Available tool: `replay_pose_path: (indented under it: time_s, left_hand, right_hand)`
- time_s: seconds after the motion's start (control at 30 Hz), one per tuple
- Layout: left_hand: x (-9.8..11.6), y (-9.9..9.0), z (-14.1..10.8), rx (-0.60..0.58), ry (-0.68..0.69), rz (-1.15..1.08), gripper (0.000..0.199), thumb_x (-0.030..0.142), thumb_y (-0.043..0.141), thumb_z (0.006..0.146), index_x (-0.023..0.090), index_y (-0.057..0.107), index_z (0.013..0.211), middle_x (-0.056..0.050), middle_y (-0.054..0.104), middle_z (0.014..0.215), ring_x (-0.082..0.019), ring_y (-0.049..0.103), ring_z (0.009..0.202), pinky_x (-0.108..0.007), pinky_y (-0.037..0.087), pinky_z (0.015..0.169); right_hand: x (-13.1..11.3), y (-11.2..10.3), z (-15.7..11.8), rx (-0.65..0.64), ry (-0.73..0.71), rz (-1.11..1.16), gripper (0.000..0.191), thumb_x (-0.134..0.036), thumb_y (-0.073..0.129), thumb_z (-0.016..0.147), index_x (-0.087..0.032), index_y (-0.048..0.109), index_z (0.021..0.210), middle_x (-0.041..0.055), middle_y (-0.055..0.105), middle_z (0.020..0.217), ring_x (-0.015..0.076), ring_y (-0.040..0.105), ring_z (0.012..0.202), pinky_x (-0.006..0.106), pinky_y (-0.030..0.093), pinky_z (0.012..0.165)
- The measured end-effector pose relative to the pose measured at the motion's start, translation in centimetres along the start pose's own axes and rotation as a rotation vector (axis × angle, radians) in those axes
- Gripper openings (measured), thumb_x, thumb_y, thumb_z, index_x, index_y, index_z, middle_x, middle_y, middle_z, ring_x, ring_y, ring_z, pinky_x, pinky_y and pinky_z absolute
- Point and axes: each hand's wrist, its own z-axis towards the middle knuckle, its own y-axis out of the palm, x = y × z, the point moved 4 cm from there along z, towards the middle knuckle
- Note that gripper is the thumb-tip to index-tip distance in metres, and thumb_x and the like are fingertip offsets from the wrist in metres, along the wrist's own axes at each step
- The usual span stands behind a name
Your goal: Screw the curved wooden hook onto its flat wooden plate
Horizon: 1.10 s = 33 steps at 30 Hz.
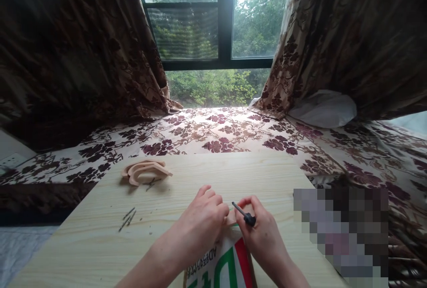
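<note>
My left hand (207, 214) is closed, its curled fingers pressed on a small tan piece (231, 219) between the two hands. My right hand (259, 228) is closed too, holding a small screwdriver (249, 219) with a black handle; its thin metal shaft points up and to the left. The right fingers also bend around the tan piece, which they largely hide. Beneath both hands lies a white printed carton (218, 259) with green letters and a red patch. Farther back on the left, several curved tan strips (147, 172) are nested together.
Several thin dark metal pins (127, 219) lie on the pale wooden table (100, 252), with more dark pieces beside the strips. Behind the table, a floral-covered ledge (213, 132) reaches a window (227, 34) between curtains. A white plastic bag (325, 109) rests on the right.
</note>
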Motion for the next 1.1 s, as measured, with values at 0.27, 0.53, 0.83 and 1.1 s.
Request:
replay_pose_path:
  time_s: [0.27, 0.53, 0.83, 1.1]
  left_hand:
    - [-0.7, 1.0, 0.5, 0.043, -0.004, 0.014, 0.021, 0.010, 0.046, 0.079, 0.021, 0.051, 0.062, 0.005, 0.052, 0.064, -0.011, 0.048, 0.066, -0.036, 0.026, 0.100]
    - [-0.5, -0.4, 0.1, 0.016, 0.046, 0.014, 0.024, 0.010, 0.047, 0.081, 0.020, 0.055, 0.061, 0.004, 0.054, 0.066, -0.010, 0.049, 0.069, -0.031, 0.028, 0.096]
    - [0.8, -1.1, 1.2, -0.036, 0.109, 0.098, 0.021, 0.011, 0.050, 0.078, 0.020, 0.051, 0.059, 0.001, 0.050, 0.063, -0.014, 0.043, 0.066, -0.029, 0.033, 0.074]
    - [0.3, -0.8, 1.0, -0.033, 0.065, 0.135, 0.022, 0.011, 0.047, 0.079, 0.019, 0.055, 0.060, 0.000, 0.053, 0.062, -0.014, 0.048, 0.065, -0.035, 0.034, 0.084]
  right_hand:
    - [-0.4, -0.3, 0.0, -0.013, 0.029, 0.074, 0.017, -0.037, 0.050, 0.081, -0.021, 0.050, 0.088, -0.0036, 0.059, 0.057, 0.0156, 0.055, 0.050, 0.025, 0.039, 0.051]
    - [0.7, -5.3, -2.4, -0.049, 0.115, 0.106, 0.032, -0.044, 0.049, 0.083, -0.021, 0.051, 0.105, -0.0026, 0.059, 0.067, 0.0158, 0.055, 0.059, 0.025, 0.041, 0.054]
    - [0.2, -7.3, -3.4, -0.007, -0.016, 0.071, 0.027, -0.039, 0.053, 0.081, -0.021, 0.065, 0.098, 0.0043, 0.066, 0.084, 0.0188, 0.060, 0.077, 0.026, 0.046, 0.069]
    - [-0.2, -3.5, -0.4, -0.092, 0.036, 0.381, 0.041, -0.041, 0.064, 0.073, -0.014, 0.060, 0.104, -0.0053, 0.046, 0.061, 0.0112, 0.043, 0.055, 0.022, 0.037, 0.050]
